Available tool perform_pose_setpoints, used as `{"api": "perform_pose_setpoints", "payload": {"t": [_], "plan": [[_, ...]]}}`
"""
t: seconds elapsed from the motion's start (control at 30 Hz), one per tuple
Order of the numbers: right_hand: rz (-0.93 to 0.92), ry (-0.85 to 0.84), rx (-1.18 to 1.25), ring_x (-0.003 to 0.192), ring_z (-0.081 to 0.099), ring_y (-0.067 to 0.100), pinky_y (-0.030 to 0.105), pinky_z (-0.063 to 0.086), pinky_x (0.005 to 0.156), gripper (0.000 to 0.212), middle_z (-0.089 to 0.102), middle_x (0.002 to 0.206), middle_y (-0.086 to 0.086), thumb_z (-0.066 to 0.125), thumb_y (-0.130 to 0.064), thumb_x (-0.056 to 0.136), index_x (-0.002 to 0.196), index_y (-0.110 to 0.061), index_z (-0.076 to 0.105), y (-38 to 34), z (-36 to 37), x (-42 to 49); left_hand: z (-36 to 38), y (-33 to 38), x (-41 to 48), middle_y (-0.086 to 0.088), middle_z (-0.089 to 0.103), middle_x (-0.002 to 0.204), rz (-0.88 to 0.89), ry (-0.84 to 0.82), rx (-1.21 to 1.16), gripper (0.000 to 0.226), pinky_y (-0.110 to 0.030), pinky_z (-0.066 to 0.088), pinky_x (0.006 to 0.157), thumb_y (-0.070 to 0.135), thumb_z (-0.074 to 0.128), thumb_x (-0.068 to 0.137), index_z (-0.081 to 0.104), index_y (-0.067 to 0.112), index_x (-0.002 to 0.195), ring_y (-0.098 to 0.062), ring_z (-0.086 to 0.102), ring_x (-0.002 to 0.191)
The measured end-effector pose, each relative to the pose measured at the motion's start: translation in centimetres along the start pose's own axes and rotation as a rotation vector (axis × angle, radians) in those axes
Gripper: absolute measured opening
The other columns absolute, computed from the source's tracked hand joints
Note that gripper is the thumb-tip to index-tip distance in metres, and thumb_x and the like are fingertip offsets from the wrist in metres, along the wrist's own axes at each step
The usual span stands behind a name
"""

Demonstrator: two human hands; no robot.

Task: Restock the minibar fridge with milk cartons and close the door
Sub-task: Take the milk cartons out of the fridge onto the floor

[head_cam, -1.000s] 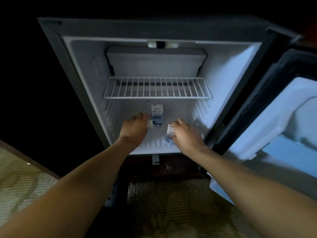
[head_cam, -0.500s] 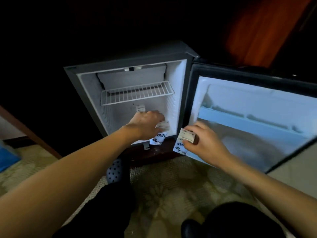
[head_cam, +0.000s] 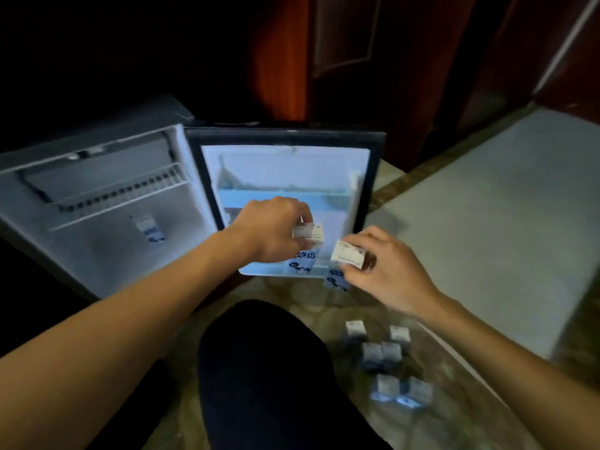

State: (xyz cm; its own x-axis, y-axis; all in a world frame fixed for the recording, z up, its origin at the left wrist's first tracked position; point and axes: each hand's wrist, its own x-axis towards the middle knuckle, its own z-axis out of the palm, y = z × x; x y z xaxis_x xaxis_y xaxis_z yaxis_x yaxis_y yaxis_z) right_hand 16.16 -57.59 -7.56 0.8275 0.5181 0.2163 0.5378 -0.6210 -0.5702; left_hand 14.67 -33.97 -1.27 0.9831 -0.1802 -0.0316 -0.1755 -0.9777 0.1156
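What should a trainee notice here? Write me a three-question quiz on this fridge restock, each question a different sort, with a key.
1. True or false: the fridge door stands open.
2. How many milk cartons stand inside the fridge? A none, B one, C four.
3. Fill in: the left hand and the right hand each hold a ____.
Key: 1 true. 2 B: one carton inside, below the wire shelf. 3 milk carton: the left-hand carton and the right-hand carton.
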Motion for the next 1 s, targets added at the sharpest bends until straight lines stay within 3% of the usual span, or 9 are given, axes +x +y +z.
{"api": "perform_pose_setpoints", "payload": {"t": [0.13,0.3,0.43,0.6,0.77,1.0], "plan": [[0.118,0.054,-0.012,0.086,0.062,0.008,0.037,0.054,0.076,0.039,0.056,0.101,-0.015,0.074,-0.034,0.078,0.117,-0.035,0.067,3.7,-2.6,-4.8,2.4,6.3,1.5,0.011,0.065,0.115,0.086,-0.081,-0.012,0.034,-0.034,0.041,0.077,0.048,0.066,0.082,0.057,0.035,0.111,-0.020,0.060,0.105],[0.267,0.005,-0.047,0.086,0.060,0.006,0.028,0.053,0.071,0.037,0.055,0.103,-0.013,0.076,-0.029,0.080,0.116,-0.031,0.067,8.5,-3.3,-10.4,7.4,13.6,2.9,0.007,0.063,0.104,0.192,-0.231,-0.001,0.031,-0.033,0.038,0.072,0.034,0.073,0.081,0.052,0.030,0.103,-0.019,0.058,0.091],[0.334,-0.048,-0.097,0.087,0.058,0.009,0.030,0.051,0.073,0.040,0.054,0.104,-0.010,0.077,-0.034,0.082,0.120,-0.030,0.067,12.5,-2.2,-13.7,11.9,17.3,3.9,0.009,0.056,0.094,0.224,-0.339,-0.025,0.037,-0.034,0.045,0.078,0.033,0.077,0.080,0.047,0.029,0.101,-0.017,0.055,0.088],[0.419,-0.067,-0.079,0.088,0.058,0.010,0.029,0.050,0.074,0.041,0.055,0.106,-0.008,0.073,-0.030,0.083,0.123,-0.029,0.067,17.0,-0.1,-16.2,16.3,16.2,5.0,0.006,0.056,0.096,0.218,-0.418,-0.034,0.037,-0.033,0.038,0.070,0.037,0.076,0.078,0.047,0.029,0.101,-0.017,0.053,0.084],[0.441,-0.112,-0.073,0.093,0.058,0.012,0.031,0.051,0.075,0.040,0.055,0.109,-0.007,0.073,-0.030,0.086,0.125,-0.030,0.065,20.4,2.1,-16.4,20.3,13.6,4.8,0.003,0.059,0.100,0.110,-0.459,-0.083,0.039,-0.034,0.041,0.069,0.038,0.078,0.076,0.048,0.027,0.099,-0.019,0.056,0.086],[0.458,-0.221,-0.088,0.096,0.057,0.013,0.034,0.050,0.078,0.043,0.046,0.107,-0.014,0.068,-0.028,0.091,0.133,-0.036,0.060,23.2,5.4,-15.9,25.4,12.1,2.9,0.001,0.059,0.108,0.028,-0.540,-0.127,0.046,-0.034,0.045,0.077,0.041,0.081,0.073,0.047,0.029,0.102,-0.016,0.051,0.089]]}}
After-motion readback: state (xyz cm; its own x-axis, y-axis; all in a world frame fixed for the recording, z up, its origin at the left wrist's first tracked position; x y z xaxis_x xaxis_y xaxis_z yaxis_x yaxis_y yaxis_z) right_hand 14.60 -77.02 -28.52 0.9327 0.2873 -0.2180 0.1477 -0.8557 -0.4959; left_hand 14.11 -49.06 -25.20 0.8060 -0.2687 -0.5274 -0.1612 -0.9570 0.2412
